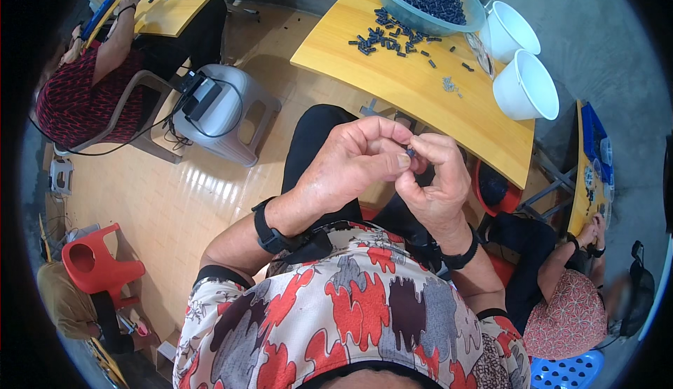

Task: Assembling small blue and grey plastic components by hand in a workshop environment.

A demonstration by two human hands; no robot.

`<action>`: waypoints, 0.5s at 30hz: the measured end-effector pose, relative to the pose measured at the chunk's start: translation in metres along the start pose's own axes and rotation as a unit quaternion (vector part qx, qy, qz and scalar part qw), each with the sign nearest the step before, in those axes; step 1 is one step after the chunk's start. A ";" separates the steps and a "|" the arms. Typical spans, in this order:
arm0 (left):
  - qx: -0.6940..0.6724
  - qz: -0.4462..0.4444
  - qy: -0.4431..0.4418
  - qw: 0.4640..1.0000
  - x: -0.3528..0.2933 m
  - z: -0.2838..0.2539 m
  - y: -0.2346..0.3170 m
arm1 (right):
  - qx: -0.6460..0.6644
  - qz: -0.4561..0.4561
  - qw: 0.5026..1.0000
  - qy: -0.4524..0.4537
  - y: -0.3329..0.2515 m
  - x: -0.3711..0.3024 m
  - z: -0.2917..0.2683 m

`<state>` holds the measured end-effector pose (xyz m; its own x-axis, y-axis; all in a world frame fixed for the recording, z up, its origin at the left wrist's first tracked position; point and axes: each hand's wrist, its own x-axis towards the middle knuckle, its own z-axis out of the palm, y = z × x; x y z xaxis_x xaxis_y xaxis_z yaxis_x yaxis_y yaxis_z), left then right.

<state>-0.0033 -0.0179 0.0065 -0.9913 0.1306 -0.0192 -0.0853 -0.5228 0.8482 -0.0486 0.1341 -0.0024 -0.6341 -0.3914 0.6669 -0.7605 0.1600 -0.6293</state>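
Observation:
My left hand point(357, 161) and my right hand point(443, 178) meet above my lap, just short of the wooden table point(329, 45). Both are closed, thumbs and fingertips pinching a small dark piece point(411, 152) between them. Fingers cover most of that piece, so its exact kind is hidden. On the tabletop beyond lie loose small black cylindrical parts point(382, 40), spilling out from a clear bowl point(427, 25) heaped with the same parts. A little pile of tiny pale pieces point(449, 84) lies nearer the table's right side.
Two white buckets point(527, 86) stand at the table's right end. Beneath it is a red basin point(491, 192) with dark contents. A grey plastic stool point(228, 119) carrying a black device and cables stands to the left, near a red chair point(105, 259). Other people sit at tables on both sides.

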 end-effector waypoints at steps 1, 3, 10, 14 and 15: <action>0.000 0.000 0.000 1.000 0.000 0.000 0.000 | 0.013 0.003 1.000 0.004 -0.001 0.000 0.000; 0.015 0.005 -0.003 1.000 -0.001 0.001 -0.002 | 0.028 0.010 1.000 0.006 0.002 -0.002 0.000; 0.011 -0.019 0.019 1.000 -0.004 -0.002 0.000 | 0.066 0.017 0.997 0.030 0.007 -0.002 -0.002; 0.048 -0.042 0.017 0.998 -0.004 -0.002 0.000 | 0.067 0.037 0.997 0.023 0.008 -0.003 -0.005; 0.041 -0.044 0.001 0.998 -0.004 -0.002 -0.001 | 0.062 0.048 0.997 0.015 0.007 -0.004 -0.006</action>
<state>0.0004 -0.0197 0.0043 -0.9805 0.1709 -0.0971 -0.1639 -0.4384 0.8837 -0.0516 0.1422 -0.0070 -0.7086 -0.3522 0.6115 -0.6739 0.0807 -0.7344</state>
